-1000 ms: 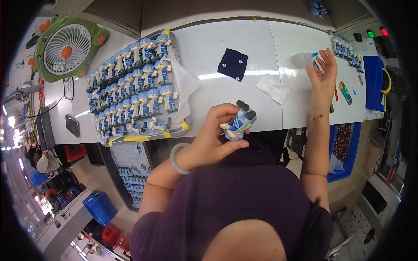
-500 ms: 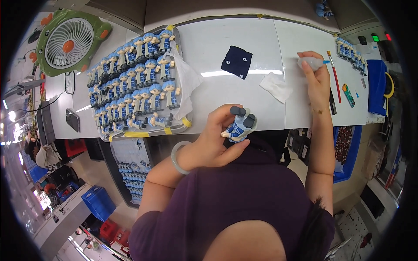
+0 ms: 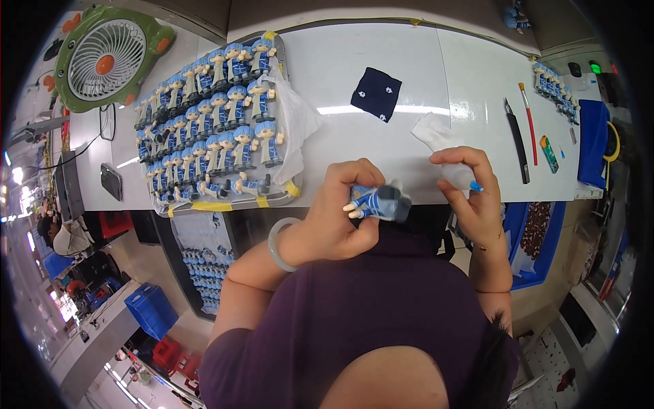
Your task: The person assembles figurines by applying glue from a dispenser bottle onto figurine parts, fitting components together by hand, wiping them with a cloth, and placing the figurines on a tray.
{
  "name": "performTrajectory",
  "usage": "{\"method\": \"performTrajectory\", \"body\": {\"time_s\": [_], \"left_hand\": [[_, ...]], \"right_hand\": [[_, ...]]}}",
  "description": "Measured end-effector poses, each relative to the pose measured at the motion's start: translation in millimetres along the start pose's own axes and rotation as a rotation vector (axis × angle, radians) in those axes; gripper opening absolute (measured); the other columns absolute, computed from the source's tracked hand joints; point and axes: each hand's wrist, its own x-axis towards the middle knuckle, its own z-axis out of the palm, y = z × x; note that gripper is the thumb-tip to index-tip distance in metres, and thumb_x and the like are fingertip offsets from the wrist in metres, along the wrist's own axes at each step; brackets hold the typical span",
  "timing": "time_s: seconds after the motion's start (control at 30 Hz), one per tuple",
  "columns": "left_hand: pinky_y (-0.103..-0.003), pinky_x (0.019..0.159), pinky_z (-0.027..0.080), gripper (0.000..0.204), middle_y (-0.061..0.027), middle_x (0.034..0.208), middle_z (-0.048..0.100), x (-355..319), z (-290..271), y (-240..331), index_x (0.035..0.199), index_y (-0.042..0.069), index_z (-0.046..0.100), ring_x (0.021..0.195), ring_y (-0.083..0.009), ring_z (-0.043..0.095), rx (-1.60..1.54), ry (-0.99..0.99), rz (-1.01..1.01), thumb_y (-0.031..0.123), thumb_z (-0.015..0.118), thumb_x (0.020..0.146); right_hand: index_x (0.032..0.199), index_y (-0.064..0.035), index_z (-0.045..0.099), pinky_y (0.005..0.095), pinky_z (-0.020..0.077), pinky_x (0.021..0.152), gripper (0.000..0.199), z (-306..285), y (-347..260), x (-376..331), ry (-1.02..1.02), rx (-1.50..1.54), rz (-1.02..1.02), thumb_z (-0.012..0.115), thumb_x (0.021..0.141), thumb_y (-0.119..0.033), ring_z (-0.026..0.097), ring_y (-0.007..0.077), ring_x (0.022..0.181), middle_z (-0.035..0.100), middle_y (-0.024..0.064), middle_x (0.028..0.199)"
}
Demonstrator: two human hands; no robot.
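Observation:
My left hand [image 3: 344, 215] grips a small blue-clothed doll figure [image 3: 379, 202], held sideways just in front of the white table's front edge [image 3: 381, 88]. A pale bangle [image 3: 278, 244] sits on that wrist. My right hand [image 3: 470, 194] is close beside the doll's head and holds a small whitish bottle with a blue tip [image 3: 464, 178]. A crumpled white cloth [image 3: 430, 131] lies on the table right behind my right hand.
A tray [image 3: 225, 203] of several matching blue dolls stands at the left with a white cloth over its right side. A dark blue fabric square [image 3: 376, 95], a knife [image 3: 516, 140], a red-handled brush [image 3: 528, 123], more dolls [image 3: 555, 87], a green fan [image 3: 102, 58].
My right hand has come back from the far right of the table to beside the doll, bringing the small bottle. My left hand has tipped the doll onto its side.

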Motion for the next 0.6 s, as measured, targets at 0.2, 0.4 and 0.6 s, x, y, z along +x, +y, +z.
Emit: {"method": "performTrajectory", "body": {"time_s": [0.2,0.4,0.6], "left_hand": [[-0.024,0.061,0.034,0.043,-0.0116,0.087,0.04,-2.7,2.2,0.6,0.105,0.003,0.024,0.072,-0.0129,0.038,-0.109,0.032,-0.099,-0.002,0.046,0.069],[-0.026,0.067,0.034,0.048,-0.0113,0.089,0.041,-6.3,0.9,3.4,0.113,0.005,0.021,0.074,-0.0133,0.039,-0.203,0.035,-0.257,-0.004,0.044,0.072],[-0.027,0.063,0.04,0.043,-0.0109,0.092,0.046,-8.1,-0.2,-0.4,0.11,0.0,0.032,0.068,-0.0162,0.047,0.048,0.021,-0.024,0.01,0.06,0.078]], "right_hand": [[0.095,-0.0022,0.052,0.0273,0.045,0.072,0.028,0.9,-3.6,-3.8,-0.085,0.041,0.031,0.058,0.069,0.005,0.057,0.0211,0.082,0.058,0.0091,0.093],[0.092,-0.0018,0.055,0.0275,0.0464,0.069,0.026,0.2,-1.4,-5.0,-0.081,-0.018,-0.055,0.059,0.067,0.004,0.058,0.0214,0.081,0.058,0.0097,0.09],[0.093,-0.0014,0.056,0.0266,0.0464,0.066,0.029,-0.5,-10.1,-7.3,-0.089,-0.032,0.008,0.061,0.065,0.003,0.058,0.0215,0.079,0.059,0.0092,0.088]]}}
